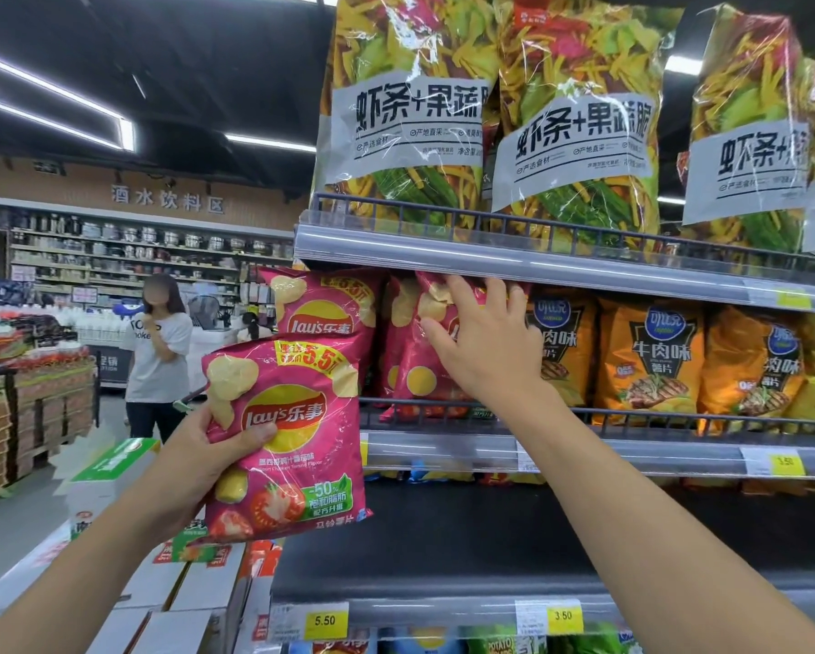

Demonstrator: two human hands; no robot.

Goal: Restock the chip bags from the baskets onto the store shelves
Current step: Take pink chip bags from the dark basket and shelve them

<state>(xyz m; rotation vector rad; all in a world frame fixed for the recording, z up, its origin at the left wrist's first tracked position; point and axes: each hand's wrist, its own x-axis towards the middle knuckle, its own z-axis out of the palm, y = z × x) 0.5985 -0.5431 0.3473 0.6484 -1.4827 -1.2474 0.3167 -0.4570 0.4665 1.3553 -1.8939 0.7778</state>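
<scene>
My left hand point(202, 460) grips a pink Lay's chip bag point(297, 441) upright in front of the shelf's left end. A second pink bag point(320, 309) shows just behind it, and I cannot tell whether it stands on the shelf. My right hand point(483, 342) presses flat with spread fingers on another pink Lay's bag point(412, 365) standing on the middle shelf point(632, 453), next to one more pink bag on its left. Orange chip bags point(651, 361) fill the shelf to the right. No basket is in view.
Large green-and-yellow snack bags point(575, 120) stand on the top shelf point(538, 264). Below the middle shelf is a dark shelf with price tags point(325, 620). Cardboard boxes point(184, 592) are stacked at lower left. A person point(158, 351) stands in the aisle at left.
</scene>
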